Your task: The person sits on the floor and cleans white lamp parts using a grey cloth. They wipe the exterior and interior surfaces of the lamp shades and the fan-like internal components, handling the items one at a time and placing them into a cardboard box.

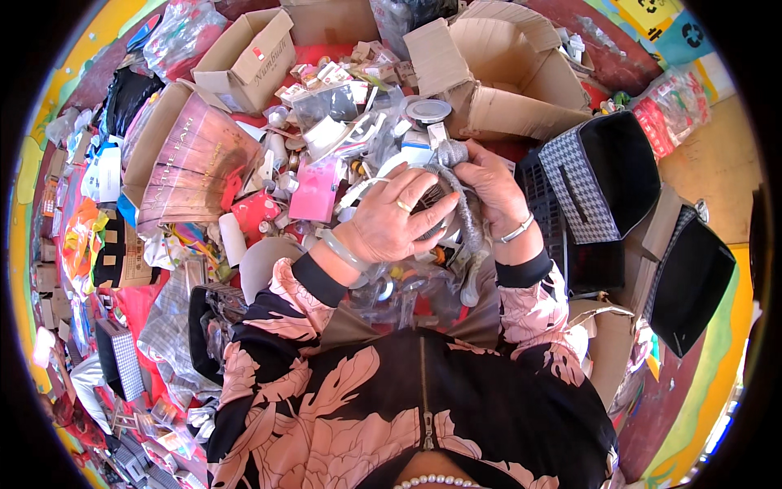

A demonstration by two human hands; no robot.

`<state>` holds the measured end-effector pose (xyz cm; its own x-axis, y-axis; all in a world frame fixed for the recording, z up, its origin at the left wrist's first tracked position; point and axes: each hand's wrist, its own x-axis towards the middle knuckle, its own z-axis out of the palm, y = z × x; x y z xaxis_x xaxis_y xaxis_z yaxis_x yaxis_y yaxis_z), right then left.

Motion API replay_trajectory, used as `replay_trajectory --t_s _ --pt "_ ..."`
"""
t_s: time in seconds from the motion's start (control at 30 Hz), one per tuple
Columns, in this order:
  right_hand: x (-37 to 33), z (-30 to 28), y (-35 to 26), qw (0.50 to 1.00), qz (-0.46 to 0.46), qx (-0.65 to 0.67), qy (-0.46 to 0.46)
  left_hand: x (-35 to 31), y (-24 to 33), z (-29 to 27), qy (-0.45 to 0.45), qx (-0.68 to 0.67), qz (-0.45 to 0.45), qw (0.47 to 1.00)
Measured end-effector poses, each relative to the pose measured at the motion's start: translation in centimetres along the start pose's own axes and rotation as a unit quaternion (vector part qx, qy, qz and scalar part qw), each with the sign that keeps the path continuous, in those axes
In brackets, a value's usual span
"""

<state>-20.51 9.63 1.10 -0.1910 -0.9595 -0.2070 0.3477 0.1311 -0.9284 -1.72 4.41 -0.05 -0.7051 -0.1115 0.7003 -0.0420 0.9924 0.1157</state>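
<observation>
Black-and-pink floral jacket [366, 391] is nearest, its bottom cut off by the frame edge. Some clear plastic wrapping [415, 297] sits by the lap, contents hard to make out. Just past that are the 2 hands, with a grey fabric strip [470, 224] between them, 1 end dangling. Right hand [493, 189] has its grip closed on the strip, fingertips partly hidden. Left hand [395, 213] is up against the same bundle, but its thumb is hidden so can't tell if that grip is closed. Whatever's dark under its fingers, no idea. Beyond them there's a pink packet [314, 189] in the jumble. Lettering shows on the pinkish carton [195, 159] and the brown carton [257, 61] further back. Farthest off, the blue-green sign [688, 34] has a symbol, cut off by the fisheye rim.
</observation>
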Motion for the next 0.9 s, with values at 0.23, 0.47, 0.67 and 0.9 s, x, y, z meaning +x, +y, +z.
replay_trajectory --t_s 0.23,0.47,0.67,0.9 --pt "0.1 2.2 2.0 0.992 -0.04 0.12 -0.001 0.0 -1.2 -0.3 0.054 0.016 -0.051 0.997" --pt "-2.1 5.2 4.0 0.972 -0.116 0.182 0.095 0.2 -1.8 -0.7 0.107 0.017 -0.121 0.987" --pt "-4.1 8.4 8.5 0.956 -0.164 0.221 0.099 1.2 -2.4 -0.4 0.192 0.018 -0.21 0.959" --pt "-3.9 7.2 6.0 0.962 -0.165 0.207 0.068 2.4 -2.2 -1.6 0.195 0.023 -0.172 0.965"
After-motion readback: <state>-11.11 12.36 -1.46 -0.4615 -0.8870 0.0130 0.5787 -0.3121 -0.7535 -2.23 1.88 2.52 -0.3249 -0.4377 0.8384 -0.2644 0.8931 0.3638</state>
